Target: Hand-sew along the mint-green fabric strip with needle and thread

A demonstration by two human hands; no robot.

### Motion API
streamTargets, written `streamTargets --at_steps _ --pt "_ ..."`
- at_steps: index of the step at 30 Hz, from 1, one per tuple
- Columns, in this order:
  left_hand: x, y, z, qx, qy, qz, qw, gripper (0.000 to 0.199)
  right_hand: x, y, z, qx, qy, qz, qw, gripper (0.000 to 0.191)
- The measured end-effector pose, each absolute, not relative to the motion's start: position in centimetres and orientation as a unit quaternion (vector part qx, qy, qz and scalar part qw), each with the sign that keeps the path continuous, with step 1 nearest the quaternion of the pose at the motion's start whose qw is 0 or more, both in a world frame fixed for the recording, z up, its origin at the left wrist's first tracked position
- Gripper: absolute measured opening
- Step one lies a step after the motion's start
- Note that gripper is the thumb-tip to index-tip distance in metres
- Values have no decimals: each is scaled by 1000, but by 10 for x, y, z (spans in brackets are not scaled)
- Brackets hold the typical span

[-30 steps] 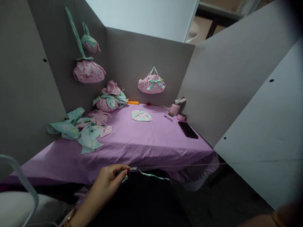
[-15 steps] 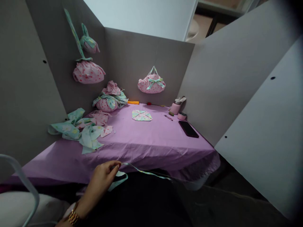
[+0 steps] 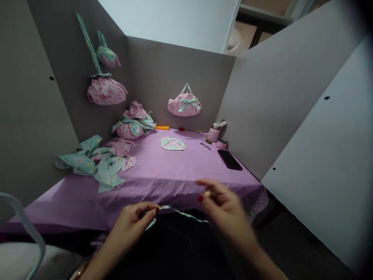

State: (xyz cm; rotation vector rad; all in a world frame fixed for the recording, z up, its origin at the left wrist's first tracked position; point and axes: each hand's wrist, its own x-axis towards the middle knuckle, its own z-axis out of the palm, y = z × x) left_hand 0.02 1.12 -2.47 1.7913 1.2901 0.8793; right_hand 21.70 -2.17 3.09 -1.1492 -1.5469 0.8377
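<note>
A: What does the left hand (image 3: 132,221) hold?

B: Its fingers (image 3: 151,210) are pinched shut on one end of a narrow fabric strip (image 3: 186,215), mint and pink print. The strip runs from the pinch toward three o'clock, sagging a little, below the front edge of the bench (image 3: 175,175).

A: And the right hand (image 3: 225,208)?

B: It is blurred. Thumb and forefinger look drawn close together at about eleven o'clock of the hand, above the strip's far end. Whether they grip anything cannot be told. A thin thread (image 3: 186,239) hangs below the strip, so the strip seems held up clear of the lap to keep the stitching free.

A: What lies on the bench?

B: A purple cloth covers it. At ten o'clock from the hands sits a heap of mint and pink fabric pieces (image 3: 93,161). Straight ahead, at twelve, a folded patchwork piece (image 3: 172,143) lies flat. Toward one o'clock are a black phone (image 3: 230,159), a small pink bottle (image 3: 215,133) and a pink round tin (image 3: 222,144) just beside it, kept near the right panel.

A: Finished work?

B: Tied fabric bundles (image 3: 132,124) rest in the back corner, and a pink pouch with a mint bow (image 3: 184,104) hangs on the rear panel, seemingly for display.
</note>
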Motion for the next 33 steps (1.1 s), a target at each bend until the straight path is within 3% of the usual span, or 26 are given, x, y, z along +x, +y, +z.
streamTargets --at_steps 5,22,33 --pt "1 1 -10 689 449 347 451 22 183 3 -2 -444 -716 394 367 12" --pt "6 -2 -10 618 469 365 515 22 188 -11 -2 -404 -788 236 400 16" --pt "5 -3 -9 616 454 377 522 21 186 -10 -6 -392 -786 271 395 22"
